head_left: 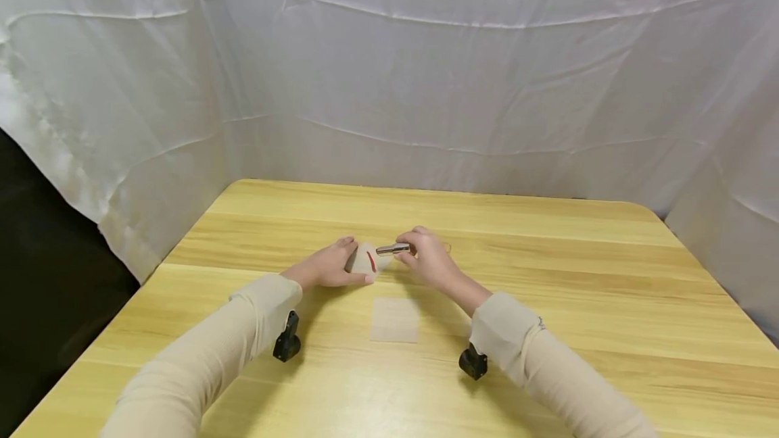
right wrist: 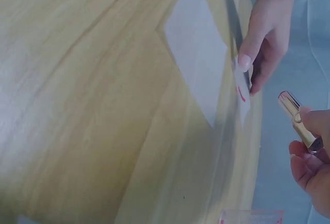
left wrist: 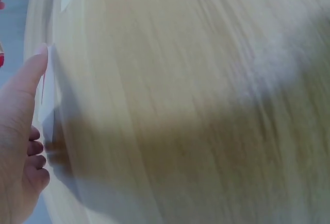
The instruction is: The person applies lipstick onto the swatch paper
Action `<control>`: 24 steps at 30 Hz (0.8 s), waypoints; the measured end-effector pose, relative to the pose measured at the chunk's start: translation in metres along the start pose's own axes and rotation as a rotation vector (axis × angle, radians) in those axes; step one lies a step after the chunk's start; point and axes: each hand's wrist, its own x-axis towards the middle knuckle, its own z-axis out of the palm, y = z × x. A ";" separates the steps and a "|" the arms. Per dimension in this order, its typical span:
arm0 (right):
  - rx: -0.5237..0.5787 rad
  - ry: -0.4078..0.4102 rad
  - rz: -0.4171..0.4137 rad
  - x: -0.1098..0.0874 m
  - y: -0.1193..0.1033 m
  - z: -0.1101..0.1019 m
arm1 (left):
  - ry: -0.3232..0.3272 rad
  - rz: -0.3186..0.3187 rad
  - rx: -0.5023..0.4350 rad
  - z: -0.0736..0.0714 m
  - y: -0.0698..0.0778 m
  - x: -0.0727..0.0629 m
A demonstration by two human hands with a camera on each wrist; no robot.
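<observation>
My right hand (head_left: 429, 259) holds a lipstick (head_left: 392, 249) in a shiny metallic tube, pinched between thumb and fingers. Its end points left, towards a white paper piece (head_left: 362, 257) that bears one curved red stroke (head_left: 371, 261); a gap lies between them. In the right wrist view, red shows at the tip of the lipstick (right wrist: 290, 103). My left hand (head_left: 331, 265) rests at the left side of that paper, thumb along its near edge and fingers at its far edge. Part of the paper is hidden under the left hand.
A pale square sheet (head_left: 394, 320) lies on the wooden table (head_left: 548, 255), nearer to me than both hands. Low in the right wrist view appears a clear, pink-edged item (right wrist: 251, 217). White curtains (head_left: 426, 86) hang behind the table.
</observation>
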 end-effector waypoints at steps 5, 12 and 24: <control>0.009 0.030 -0.018 -0.003 -0.002 -0.008 | 0.019 -0.004 0.007 -0.002 0.002 0.000; 0.028 0.049 -0.041 -0.009 0.002 -0.011 | 0.049 -0.009 0.042 -0.008 0.004 -0.009; 0.099 0.047 0.032 -0.024 0.010 -0.021 | 0.129 0.110 0.027 -0.010 0.023 -0.031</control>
